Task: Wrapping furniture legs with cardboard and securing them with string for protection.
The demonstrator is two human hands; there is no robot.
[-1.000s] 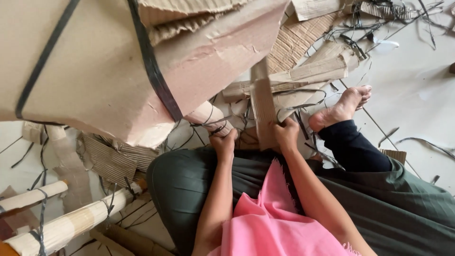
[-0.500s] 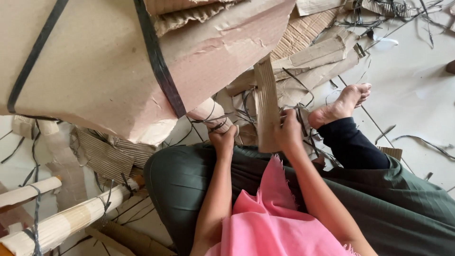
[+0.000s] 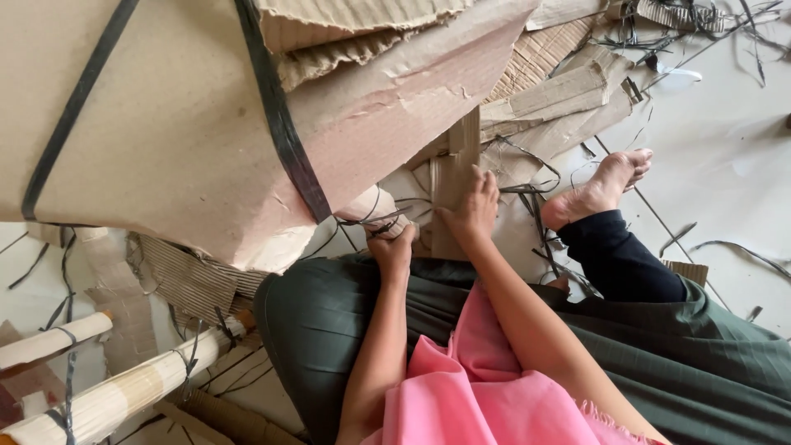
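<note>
Here, seen from the head camera, the big cardboard sheet (image 3: 181, 124) bound with black straps (image 3: 280, 124) fills the upper left and serves as the landmark for the rest. Below its lower left corner, on the pale floor (image 3: 725, 124), lie tied cardboard rolls (image 3: 124, 391), with corrugated scraps (image 3: 185, 276) between them and the sheet. Just under the sheet's lower right edge pokes out the end of a cardboard roll (image 3: 371, 210) wrapped with thin black strapping. The left hand (image 3: 391, 247) is clenched around that roll's near end, knuckles up, just above the dark green cloth (image 3: 329, 321) over the person's knee. Right of this roll, still close to the sheet's torn edge, a folded strip of corrugated cardboard (image 3: 453, 185) stands roughly upright. The right hand (image 3: 471, 210) lies against the strip's face with fingers spread and pointing away from the person, pressing on it rather than gripping around it; the thumb side touches the strip's lower part. A pink cloth (image 3: 470, 387) hangs between the forearms. Farther right of the sheet, loose cardboard pieces (image 3: 568, 91) and tangled black strap ends (image 3: 527, 177) are strewn about, and beyond them a bare foot (image 3: 597, 189) rests on the floor.
</note>
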